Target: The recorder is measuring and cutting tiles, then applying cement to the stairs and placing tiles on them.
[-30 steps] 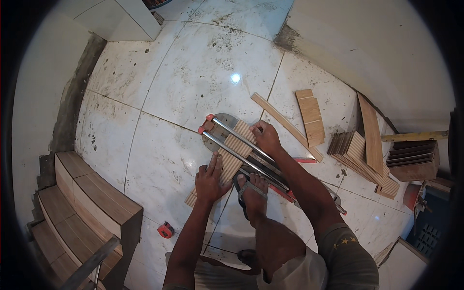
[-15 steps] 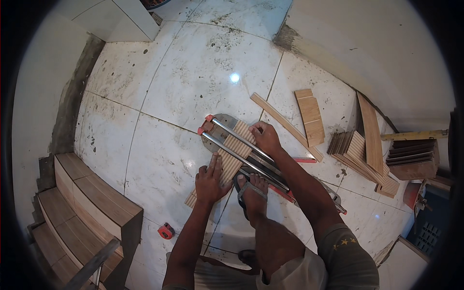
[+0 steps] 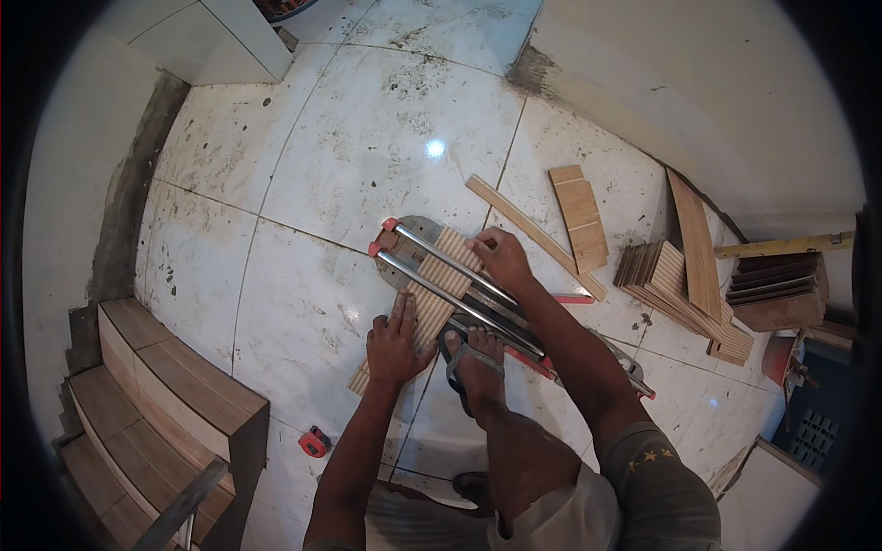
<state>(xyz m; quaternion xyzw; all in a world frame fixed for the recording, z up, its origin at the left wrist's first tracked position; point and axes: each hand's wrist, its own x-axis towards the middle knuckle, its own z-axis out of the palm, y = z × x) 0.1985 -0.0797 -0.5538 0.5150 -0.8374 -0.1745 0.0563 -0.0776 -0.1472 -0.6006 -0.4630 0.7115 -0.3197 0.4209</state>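
Observation:
A manual tile cutter [image 3: 457, 304] with two chrome rails and red end pieces lies on the floor before me. A beige ribbed tile [image 3: 428, 314] runs crosswise under its rails. My left hand [image 3: 395, 349] rests flat along the tile's near left edge, fingers stretched out and the thumb toward its near end. At the tile's far right corner, my right hand [image 3: 503, 261] has its thumb and bent fingers closed on the edge. My sandalled foot [image 3: 479, 360] is close against the cutter, covering part of it. Another ribbed strip [image 3: 360, 376] shows beyond my left wrist.
Right of the cutter lie a narrow wood-look strip [image 3: 533, 233], cut wood-look pieces [image 3: 580, 220] and stacked ribbed tiles [image 3: 654, 286]. A red tape measure [image 3: 314, 442] sits left of my left forearm. Wood-look steps [image 3: 188, 367] rise at the left; a wall stands at the right.
The whole view has shifted slightly, so everything sits a little farther left. My hands, the ribbed tile and the cutter keep nearly the same positions relative to each other.

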